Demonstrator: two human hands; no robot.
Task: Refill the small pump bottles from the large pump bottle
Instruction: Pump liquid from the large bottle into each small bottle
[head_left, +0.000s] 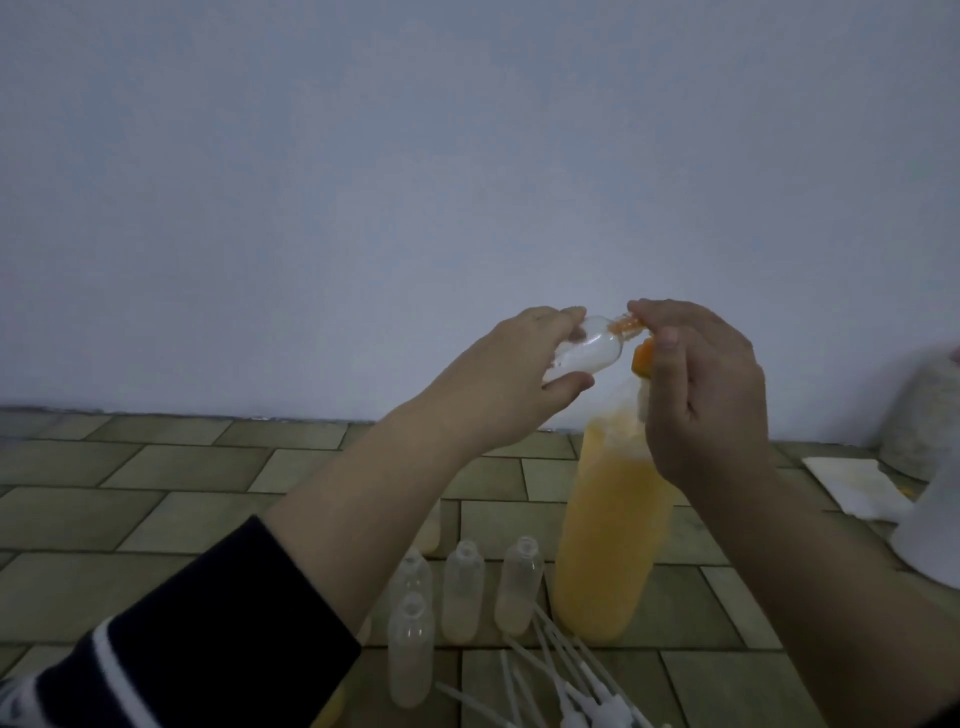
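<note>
My left hand (511, 376) holds a small clear bottle (228, 353) tilted on its side, neck pointing right, with orange liquid at its mouth. My right hand (701, 395) sits on the orange pump head (643, 361) of the large bottle (605, 535), which stands full of orange liquid; the fingertips touch the small bottle's neck. Below, several small open bottles (464, 587) stand on the tiled floor left of the large bottle. Loose white pump tops with long tubes (566, 675) lie in front of them.
The tiled floor (156, 493) meets a plain pale wall (467, 156). A folded white cloth (857, 483) and a grey speckled container (919, 415) lie at the right. A white rounded object (930, 535) is at the right edge.
</note>
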